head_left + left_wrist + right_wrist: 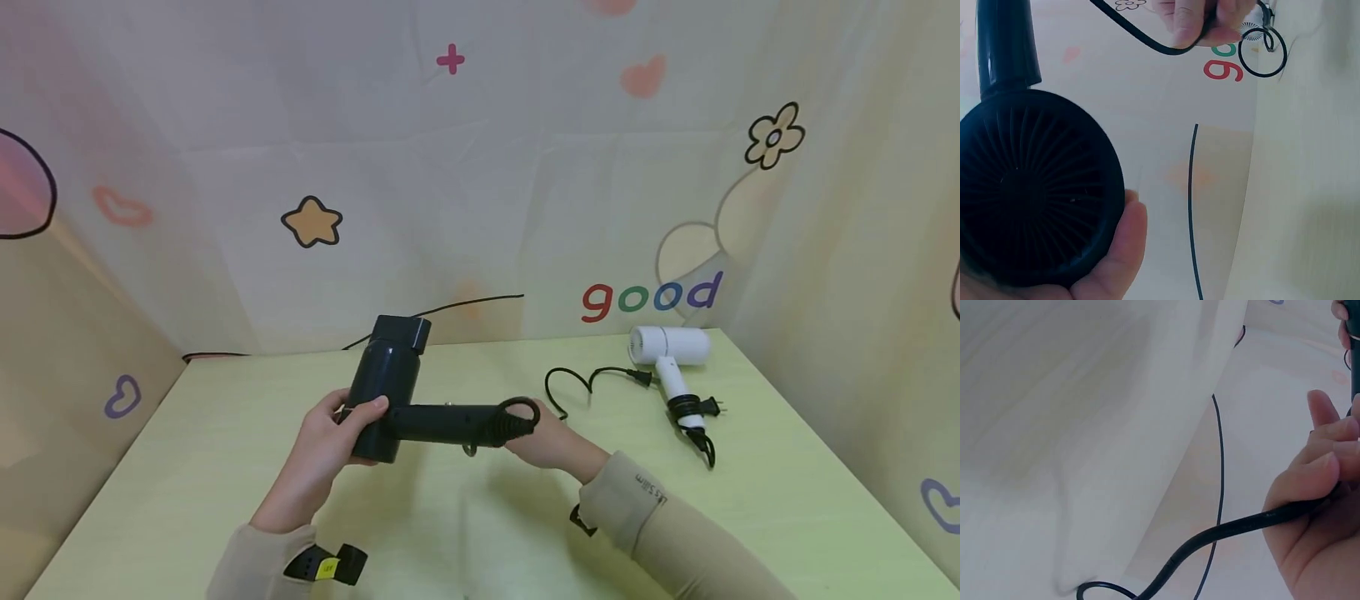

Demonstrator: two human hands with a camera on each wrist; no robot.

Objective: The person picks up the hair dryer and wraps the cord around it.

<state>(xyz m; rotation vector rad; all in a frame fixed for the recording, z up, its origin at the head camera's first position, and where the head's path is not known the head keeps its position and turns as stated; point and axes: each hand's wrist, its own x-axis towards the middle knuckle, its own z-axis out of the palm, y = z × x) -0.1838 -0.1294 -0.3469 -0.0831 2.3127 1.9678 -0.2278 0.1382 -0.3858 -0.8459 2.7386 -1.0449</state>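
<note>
A dark hair dryer (390,367) is held up over the table, its barrel tilted and its handle pointing right. My left hand (322,437) grips the barrel near its rear, thumb lying across the top. The round slatted air inlet (1025,190) fills the left side of the left wrist view. Just past the handle's end, my right hand (553,443) holds the dryer's black cord (1241,526) between thumb and curled fingers. Part of that cord loops by the handle end, and a black plug (641,377) on a cord lies on the table beyond my right hand.
At the table's back right corner lies a white hair dryer (686,346), with its black cord (684,407) wound round the handle and a plug (711,407) sticking out. A printed curtain (487,183) closes off the back and both sides of the pale table (187,467).
</note>
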